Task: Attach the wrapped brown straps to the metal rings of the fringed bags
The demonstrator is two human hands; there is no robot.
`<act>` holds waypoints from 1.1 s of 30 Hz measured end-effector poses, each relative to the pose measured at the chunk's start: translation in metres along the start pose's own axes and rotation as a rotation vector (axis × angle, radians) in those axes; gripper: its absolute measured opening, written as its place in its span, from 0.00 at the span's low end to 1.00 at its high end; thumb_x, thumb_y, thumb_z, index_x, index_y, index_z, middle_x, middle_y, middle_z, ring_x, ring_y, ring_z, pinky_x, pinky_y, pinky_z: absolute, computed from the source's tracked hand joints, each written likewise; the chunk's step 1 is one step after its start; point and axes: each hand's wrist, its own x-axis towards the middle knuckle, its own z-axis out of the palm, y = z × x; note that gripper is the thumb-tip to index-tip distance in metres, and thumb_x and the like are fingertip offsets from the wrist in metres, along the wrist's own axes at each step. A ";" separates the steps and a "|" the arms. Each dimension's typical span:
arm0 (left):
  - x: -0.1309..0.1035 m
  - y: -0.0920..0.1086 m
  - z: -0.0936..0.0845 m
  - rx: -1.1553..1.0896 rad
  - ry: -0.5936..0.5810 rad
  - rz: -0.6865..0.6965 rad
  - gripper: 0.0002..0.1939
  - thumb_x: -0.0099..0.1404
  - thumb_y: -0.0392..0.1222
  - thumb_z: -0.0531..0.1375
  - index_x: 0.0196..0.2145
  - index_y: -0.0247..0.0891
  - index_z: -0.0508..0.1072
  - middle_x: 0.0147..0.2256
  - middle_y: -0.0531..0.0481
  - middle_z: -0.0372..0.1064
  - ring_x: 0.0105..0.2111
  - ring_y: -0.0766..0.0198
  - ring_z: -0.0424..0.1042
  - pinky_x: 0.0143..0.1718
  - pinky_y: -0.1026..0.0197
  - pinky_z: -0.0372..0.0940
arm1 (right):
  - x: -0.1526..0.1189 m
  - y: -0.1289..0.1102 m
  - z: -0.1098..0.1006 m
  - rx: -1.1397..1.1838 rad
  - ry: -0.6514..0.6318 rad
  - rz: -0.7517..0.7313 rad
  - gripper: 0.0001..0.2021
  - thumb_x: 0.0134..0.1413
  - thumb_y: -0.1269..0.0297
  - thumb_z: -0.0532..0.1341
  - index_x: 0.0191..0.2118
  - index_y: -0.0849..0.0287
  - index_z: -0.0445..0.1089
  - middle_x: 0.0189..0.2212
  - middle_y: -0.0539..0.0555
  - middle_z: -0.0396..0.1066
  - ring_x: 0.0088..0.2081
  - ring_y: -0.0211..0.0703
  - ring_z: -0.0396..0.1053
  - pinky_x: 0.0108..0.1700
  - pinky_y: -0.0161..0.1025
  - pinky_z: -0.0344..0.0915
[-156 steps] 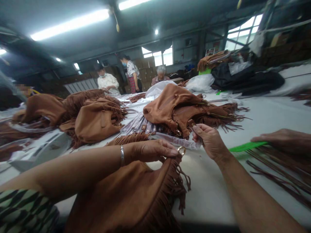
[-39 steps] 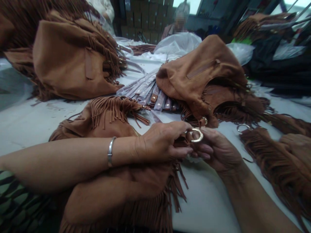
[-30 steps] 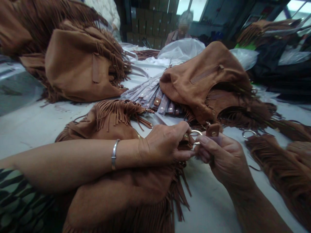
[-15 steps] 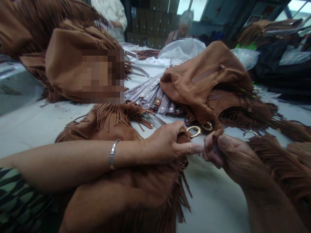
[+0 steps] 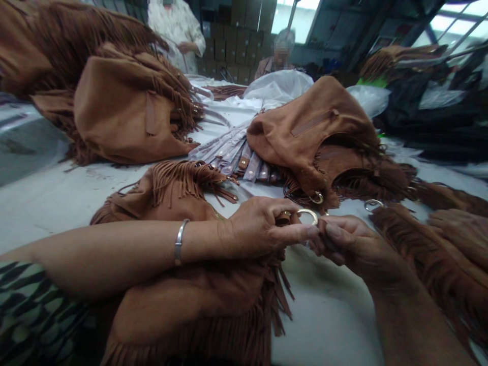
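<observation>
A brown fringed suede bag [image 5: 183, 305] lies on the table beneath my left forearm. My left hand [image 5: 259, 223], with a silver bracelet at the wrist, is closed at the bag's edge around the base of a gold ring [image 5: 314, 215]. Its thumb points right, just below the ring. My right hand [image 5: 354, 236] pinches a small brown strap end [image 5: 323, 226] right beside the ring. Both hands' fingertips nearly meet there. Whether the strap passes through the ring is hidden by the fingers.
Other brown bags stand at back left [image 5: 122, 112] and back right [image 5: 316, 122]. Between them lie plastic-wrapped straps [image 5: 232, 152]. Another person's hand [image 5: 461, 229] rests on fringed pieces at far right. Two people [image 5: 179, 35] are behind the table, near stacked cartons [image 5: 232, 46].
My right hand has moved left with the strap end, closing up to the gold ring. The ring now stands between both hands' fingertips. The view has shifted slightly.
</observation>
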 end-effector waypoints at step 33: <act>0.002 0.005 0.001 -0.162 -0.213 -0.239 0.22 0.66 0.50 0.49 0.26 0.31 0.72 0.22 0.53 0.62 0.23 0.70 0.60 0.25 0.67 0.54 | 0.005 0.003 -0.001 0.255 0.064 -0.024 0.14 0.52 0.55 0.64 0.28 0.64 0.73 0.19 0.52 0.67 0.19 0.32 0.57 0.22 0.30 0.59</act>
